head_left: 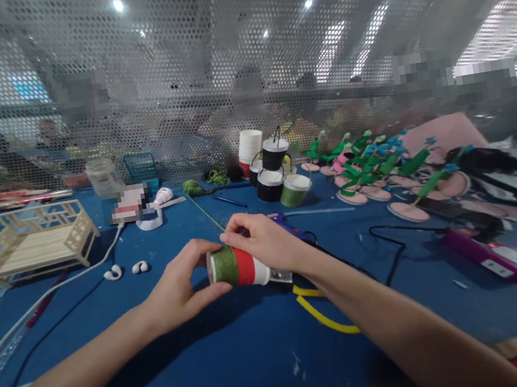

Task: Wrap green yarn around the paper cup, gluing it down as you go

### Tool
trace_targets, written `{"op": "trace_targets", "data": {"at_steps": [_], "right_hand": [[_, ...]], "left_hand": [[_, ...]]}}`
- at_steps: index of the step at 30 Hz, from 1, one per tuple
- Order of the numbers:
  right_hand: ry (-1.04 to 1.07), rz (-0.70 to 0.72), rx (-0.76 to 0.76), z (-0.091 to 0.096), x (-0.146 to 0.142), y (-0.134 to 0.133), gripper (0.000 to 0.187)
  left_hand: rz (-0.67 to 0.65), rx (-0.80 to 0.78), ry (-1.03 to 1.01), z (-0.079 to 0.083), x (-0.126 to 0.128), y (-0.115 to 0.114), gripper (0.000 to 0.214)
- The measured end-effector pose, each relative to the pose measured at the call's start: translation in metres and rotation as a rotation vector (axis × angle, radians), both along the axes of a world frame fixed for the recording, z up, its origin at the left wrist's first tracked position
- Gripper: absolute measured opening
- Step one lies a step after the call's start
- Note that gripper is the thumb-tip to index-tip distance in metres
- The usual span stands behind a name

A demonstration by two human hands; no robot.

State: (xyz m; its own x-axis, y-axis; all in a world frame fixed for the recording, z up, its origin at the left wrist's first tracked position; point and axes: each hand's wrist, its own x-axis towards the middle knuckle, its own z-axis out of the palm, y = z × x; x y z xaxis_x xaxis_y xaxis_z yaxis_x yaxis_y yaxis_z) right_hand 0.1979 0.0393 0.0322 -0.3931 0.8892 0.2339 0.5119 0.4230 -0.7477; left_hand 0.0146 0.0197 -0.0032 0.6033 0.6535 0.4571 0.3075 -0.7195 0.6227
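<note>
My left hand (182,287) grips the bottom end of a red paper cup (239,266) lying sideways above the blue table (226,362). Green yarn covers the cup's left part. My right hand (260,239) rests on top of the cup, its fingertips pinching a strand of green yarn (206,216) against it. That strand runs back to a green yarn ball (191,187) farther up the table. Part of a glue gun (287,221) shows behind my right hand.
Finished wrapped cups (280,180) and a stack of white cups (249,145) stand behind. Green-and-pink paper flowers (372,166) lie at right, a wooden stick bench (33,241) at left. Cables, earbuds (126,269), a yellow strip (324,317) and a purple tool (491,255) lie around. Perforated mesh (218,62) closes the back.
</note>
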Motion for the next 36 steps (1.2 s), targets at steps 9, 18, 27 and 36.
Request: {"op": "trace_targets", "data": {"at_steps": [9, 18, 27, 36], "right_hand": [[0.048, -0.004, -0.129, 0.003, 0.000, 0.001, 0.017], [-0.032, -0.092, 0.002, 0.001, 0.005, 0.010, 0.021], [-0.246, 0.207, 0.205, 0.005, 0.032, -0.064, 0.020], [-0.621, 0.080, 0.083, -0.016, 0.106, -0.138, 0.038]], "left_hand": [[-0.023, 0.216, 0.168, -0.002, -0.005, -0.001, 0.039], [0.026, 0.210, 0.215, 0.001, -0.005, -0.001, 0.034], [0.281, -0.137, -0.084, -0.006, -0.009, 0.022, 0.036], [0.263, -0.108, -0.085, -0.006, -0.007, 0.018, 0.033]]}}
